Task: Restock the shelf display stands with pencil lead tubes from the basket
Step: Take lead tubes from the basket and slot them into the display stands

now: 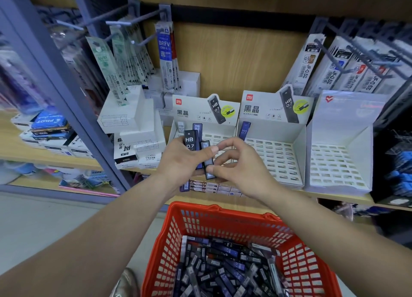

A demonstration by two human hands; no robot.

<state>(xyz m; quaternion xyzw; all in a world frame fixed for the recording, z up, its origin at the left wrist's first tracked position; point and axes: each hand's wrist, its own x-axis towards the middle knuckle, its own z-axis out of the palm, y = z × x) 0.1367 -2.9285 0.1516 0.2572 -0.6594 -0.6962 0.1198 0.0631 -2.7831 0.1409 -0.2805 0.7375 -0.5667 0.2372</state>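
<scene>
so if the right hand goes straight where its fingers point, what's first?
The pencil lead tubes in the left hand; the right hand seems to be pinching one. Depth is unclear.

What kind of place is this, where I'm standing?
Most likely a stationery shop aisle: pen refill packs hang on hooks, cardboard display stands sit on the shelf, and a red basket holds lead tubes.

Basket (194, 207) front beyond the bottom edge; far-left shelf goods (20, 80) blurred

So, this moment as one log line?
left hand: holds dark plastic lead tubes; right hand: pinches one tube; red plastic basket: holds tubes
</scene>
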